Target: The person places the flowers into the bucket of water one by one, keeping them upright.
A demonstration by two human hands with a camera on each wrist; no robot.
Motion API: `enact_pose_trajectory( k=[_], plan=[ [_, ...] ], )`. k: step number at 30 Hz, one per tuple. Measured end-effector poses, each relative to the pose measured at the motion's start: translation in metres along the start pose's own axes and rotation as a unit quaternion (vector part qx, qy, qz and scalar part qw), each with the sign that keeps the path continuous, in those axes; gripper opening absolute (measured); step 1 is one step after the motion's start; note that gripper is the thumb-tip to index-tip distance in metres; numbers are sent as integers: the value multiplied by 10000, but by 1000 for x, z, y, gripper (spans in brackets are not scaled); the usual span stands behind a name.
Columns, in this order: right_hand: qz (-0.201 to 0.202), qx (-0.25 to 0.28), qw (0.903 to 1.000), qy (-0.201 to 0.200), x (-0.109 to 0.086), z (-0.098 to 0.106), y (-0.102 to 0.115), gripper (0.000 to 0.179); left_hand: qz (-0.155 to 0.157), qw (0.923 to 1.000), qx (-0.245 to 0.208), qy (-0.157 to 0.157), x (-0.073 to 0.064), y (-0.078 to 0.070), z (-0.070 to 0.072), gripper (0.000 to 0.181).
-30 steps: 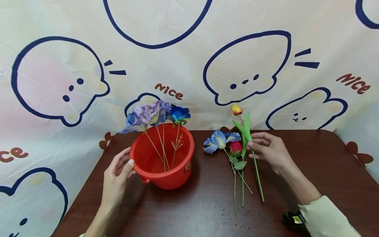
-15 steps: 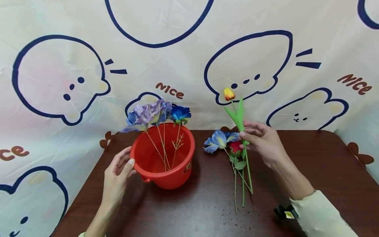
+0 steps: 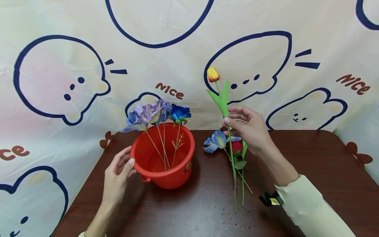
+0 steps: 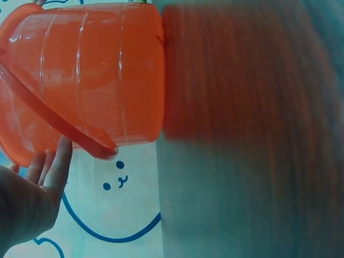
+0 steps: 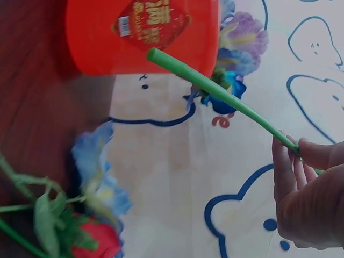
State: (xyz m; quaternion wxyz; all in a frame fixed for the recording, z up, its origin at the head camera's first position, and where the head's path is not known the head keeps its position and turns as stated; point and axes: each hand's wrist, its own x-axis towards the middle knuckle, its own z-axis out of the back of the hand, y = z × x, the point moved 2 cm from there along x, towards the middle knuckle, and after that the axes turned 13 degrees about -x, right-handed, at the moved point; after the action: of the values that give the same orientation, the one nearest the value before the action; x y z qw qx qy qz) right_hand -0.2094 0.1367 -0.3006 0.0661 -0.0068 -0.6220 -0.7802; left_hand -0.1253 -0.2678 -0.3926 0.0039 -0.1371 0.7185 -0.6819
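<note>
A red plastic bucket stands on the table, holding several artificial flowers, lilac and blue, with a deep blue rose among them. My left hand holds the bucket's left rim, thumb at the edge and fingers against the outside; the left wrist view shows a fingertip at the bucket handle. My right hand pinches a yellow-and-red tulip by its green stem, upright, just below the leaves. Beneath it lie a blue flower and a red rose.
The dark brown table meets a cartoon-printed cloth backdrop at its far edge. Another green stem lies beside the rose. Dark specks are scattered at the table's front. A black strap device hangs at the right wrist.
My right hand has lifted the tulip off the table and carried it up and left towards the bucket. My left hand and the bucket have stayed put.
</note>
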Motion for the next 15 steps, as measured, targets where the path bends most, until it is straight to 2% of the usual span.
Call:
enact_pose_trajectory(
  k=[7,15],
  plan=[
    [329,92,9994,37,13,-19,25,39,-38,10000,-38,15,2,0,0,50],
    [991,318,9945,148,22,-46,52,40,-10,10000,-24,5,1,0,0,49]
  ],
)
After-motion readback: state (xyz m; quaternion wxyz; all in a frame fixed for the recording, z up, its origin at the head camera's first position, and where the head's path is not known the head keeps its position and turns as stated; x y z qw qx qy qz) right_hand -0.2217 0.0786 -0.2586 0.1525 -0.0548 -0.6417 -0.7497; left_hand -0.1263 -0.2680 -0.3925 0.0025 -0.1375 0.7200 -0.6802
